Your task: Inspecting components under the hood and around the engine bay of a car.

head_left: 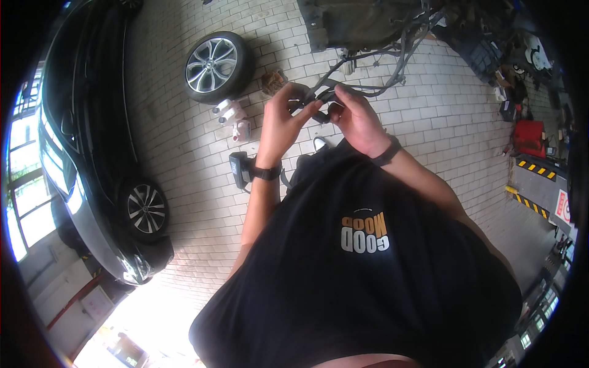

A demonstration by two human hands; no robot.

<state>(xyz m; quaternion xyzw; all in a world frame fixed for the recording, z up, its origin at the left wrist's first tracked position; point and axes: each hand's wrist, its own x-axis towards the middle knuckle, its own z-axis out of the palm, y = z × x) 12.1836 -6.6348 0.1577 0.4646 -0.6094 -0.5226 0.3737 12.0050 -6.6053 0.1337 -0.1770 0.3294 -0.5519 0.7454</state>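
Both hands are raised in front of my dark T-shirt at a bundle of black cables point(383, 86). My left hand point(283, 119) has its thumb and fingers closed on the bundle from the left. My right hand point(359, 122) grips it from the right, thumb on top, beside a dark piece point(320, 115) that looks like a connector; its exact shape is partly hidden by the fingers. The cables run up and right toward a large dark part point(331, 24). A black boxy device point(239, 168) sits by my left wrist.
A dark car point(86, 122) stands along the left. On the tiled floor lie a loose wheel point(211, 66), pale containers point(230, 112) and a brown item point(274, 81). At right are a red box point(529, 138), striped equipment point(534, 190) and assorted clutter. My shoe point(320, 144) shows below my hands.
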